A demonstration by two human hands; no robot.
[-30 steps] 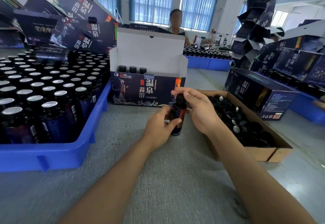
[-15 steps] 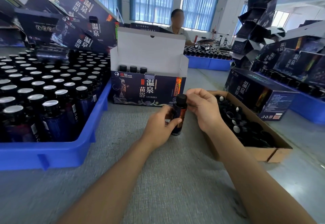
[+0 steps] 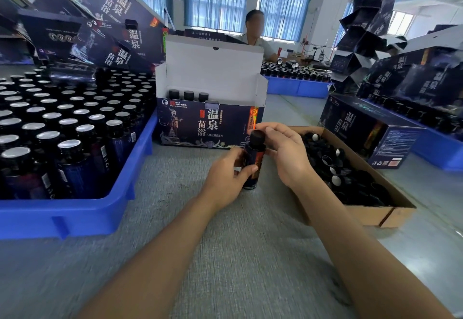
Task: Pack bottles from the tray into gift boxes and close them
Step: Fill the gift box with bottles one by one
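While left hand [image 3: 226, 173] grips, glossy cylindrical bottle [image 3: 256, 159] (black cap [image 3: 257, 137])

The left hand [image 3: 229, 178] covers part of the bottle [image 3: 256, 154], its label unreadable.

Daylight through the curtained windows [image 3: 218, 0] lights the room evenly; wide-angle edges bend, perhaps slightly motion-blurred.

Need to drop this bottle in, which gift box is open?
The gift box straight ahead, behind the held bottle: its white lid stands upright with three bottles inside. The right-hand box is closed.
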